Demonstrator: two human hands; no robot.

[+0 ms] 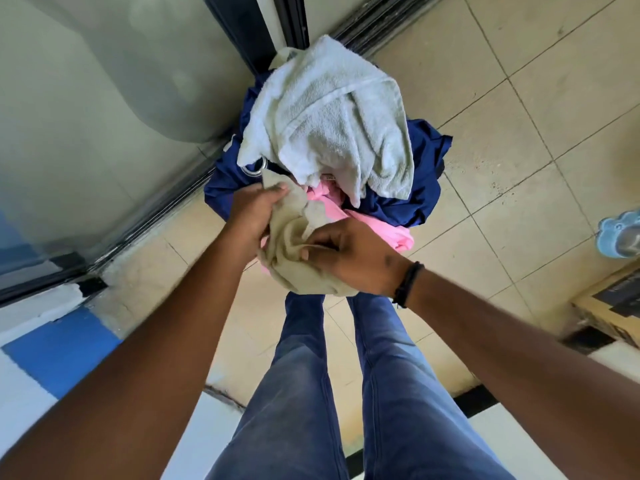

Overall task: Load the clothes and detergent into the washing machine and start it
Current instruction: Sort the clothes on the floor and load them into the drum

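Note:
A pile of laundry sits on the tiled floor in front of my legs. On top lies a pale green towel (329,112), over dark blue fabric (422,188) and a pink garment (388,233). Both hands hold a crumpled beige cloth (294,237) at the near side of the pile. My left hand (252,213) grips its upper left part, fingers curled over the fabric. My right hand (349,258) pinches its right side; a black band circles that wrist. No washing machine or detergent is in view.
A glass sliding door (104,116) with a dark track runs along the left. A light blue object (620,237) lies at the right edge, with a box-like thing (609,306) below it. A blue and white surface (59,351) is at lower left.

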